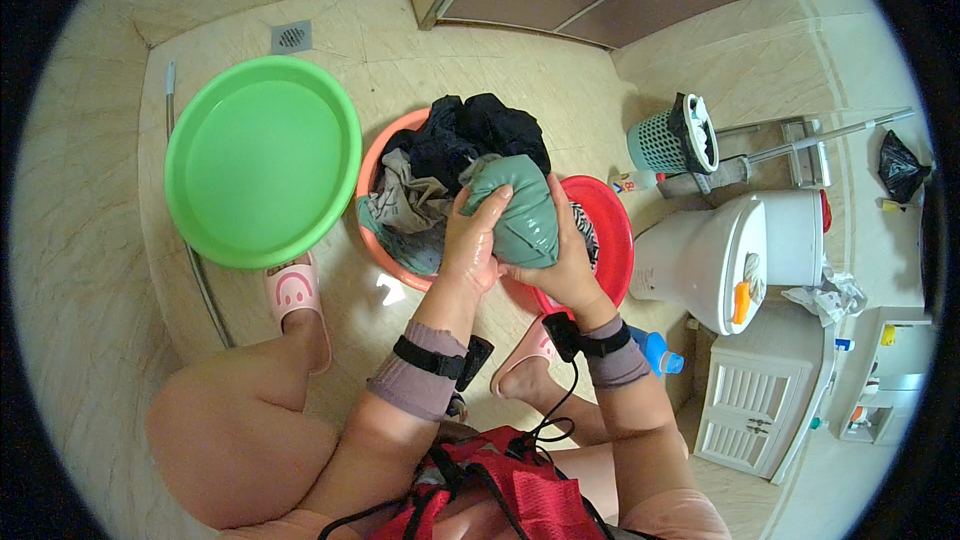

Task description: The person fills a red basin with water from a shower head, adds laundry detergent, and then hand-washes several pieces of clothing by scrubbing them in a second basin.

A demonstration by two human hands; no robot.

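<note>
Between my left hand [468, 248] and my right hand [572, 265] is a bunched, wet green garment [520, 220], shiny and rounded. My two hands press on it from either side, with fingers curved round it. The bundle is above the right side of an orange basin [370, 168]. Black clothes [490, 130], a grey-beige garment [408, 198] and greenish cloth are heaped in that basin. Just right of my right hand stands a red basin [618, 240] with black-and-white patterned cloth [584, 230] in it. My hands and the bundle hide part of both basins.
A large green basin [345, 140] stands at the left, beside a metal pole [205, 290] on the floor. To the right are a toilet [690, 255], a waste basket [650, 145], a mop [770, 152] and a white cabinet [755, 405]. A floor drain [291, 37] lies far left.
</note>
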